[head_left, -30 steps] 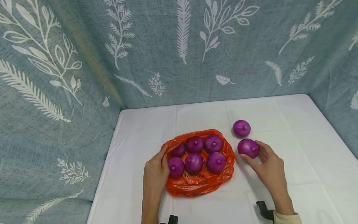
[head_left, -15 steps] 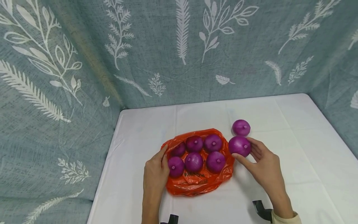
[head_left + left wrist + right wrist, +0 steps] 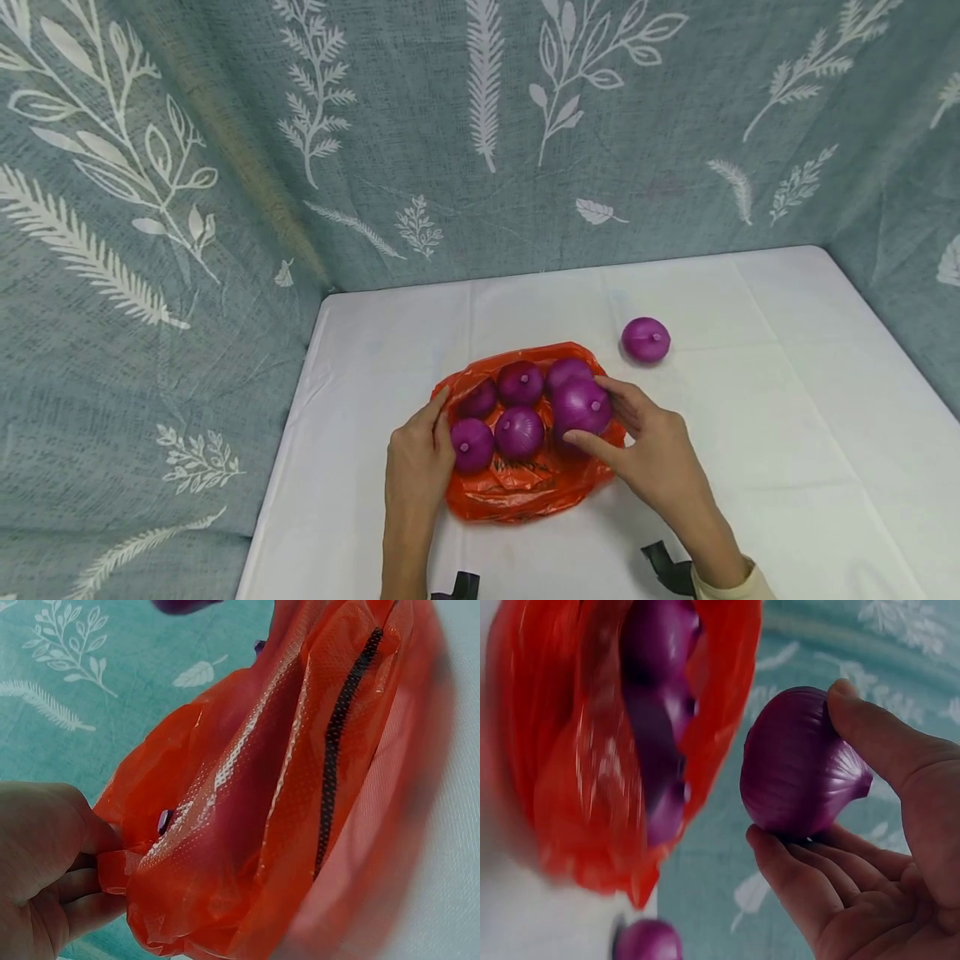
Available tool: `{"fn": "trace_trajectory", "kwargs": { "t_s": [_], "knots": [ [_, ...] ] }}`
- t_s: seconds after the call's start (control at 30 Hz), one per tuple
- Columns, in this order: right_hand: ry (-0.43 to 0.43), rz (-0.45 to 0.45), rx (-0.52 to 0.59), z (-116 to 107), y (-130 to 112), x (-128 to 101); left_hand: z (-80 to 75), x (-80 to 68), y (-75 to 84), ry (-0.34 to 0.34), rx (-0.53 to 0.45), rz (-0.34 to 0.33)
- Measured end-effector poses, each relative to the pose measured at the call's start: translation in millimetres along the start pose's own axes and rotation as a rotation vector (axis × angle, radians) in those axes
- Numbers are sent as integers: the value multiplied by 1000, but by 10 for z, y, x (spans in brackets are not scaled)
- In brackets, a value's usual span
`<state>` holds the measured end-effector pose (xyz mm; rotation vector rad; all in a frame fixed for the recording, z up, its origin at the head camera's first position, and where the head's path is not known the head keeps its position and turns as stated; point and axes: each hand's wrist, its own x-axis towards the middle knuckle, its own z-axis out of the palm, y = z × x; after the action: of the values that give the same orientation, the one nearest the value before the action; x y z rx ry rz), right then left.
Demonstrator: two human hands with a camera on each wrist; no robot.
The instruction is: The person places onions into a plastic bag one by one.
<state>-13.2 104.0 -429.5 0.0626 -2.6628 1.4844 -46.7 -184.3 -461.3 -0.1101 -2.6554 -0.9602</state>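
A red plastic bag (image 3: pixel 517 492) lies with its mouth spread wide on the table, and several purple onions (image 3: pixel 519 433) sit in it. My left hand (image 3: pixel 420 467) pinches the bag's left edge; in the left wrist view a fold of the red plastic is between its thumb and fingers (image 3: pixel 94 907). Between thumb and fingertips my right hand (image 3: pixel 652 450) holds another onion (image 3: pixel 581 406) over the bag's right part, overlapping the onions beneath. The right wrist view shows this held onion (image 3: pixel 799 765) apart from the bag's rim, its pointed tip toward the palm.
One loose onion (image 3: pixel 646 340) rests on the white-covered table (image 3: pixel 787 400), behind and right of the bag. A green-blue curtain (image 3: pixel 450 125) with white leaf prints stands along the back and sides of the table.
My right hand has carried its onion leftward, from beside the bag to over the bag's right part. The left hand has stayed at the bag's left edge.
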Motion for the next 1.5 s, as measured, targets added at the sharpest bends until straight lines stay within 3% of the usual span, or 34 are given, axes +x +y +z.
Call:
{"fn": "trace_trajectory", "kwargs": {
  "t_s": [0.47, 0.87, 1.2, 1.5],
  "knots": [
    [-146, -42, -92, 386, -220, -60, -14, 6, 19, -6, -2, -2],
    [-261, -143, -131, 697, -295, -112, -11, 14, 24, -11, 16, 11],
    [-277, -221, -207, 884, -250, -160, -14, -8, 5, -17, 17, 19],
    [-359, -193, -219, 989, -224, -202, -19, -36, 29, -18, 32, 2]
  ]
}}
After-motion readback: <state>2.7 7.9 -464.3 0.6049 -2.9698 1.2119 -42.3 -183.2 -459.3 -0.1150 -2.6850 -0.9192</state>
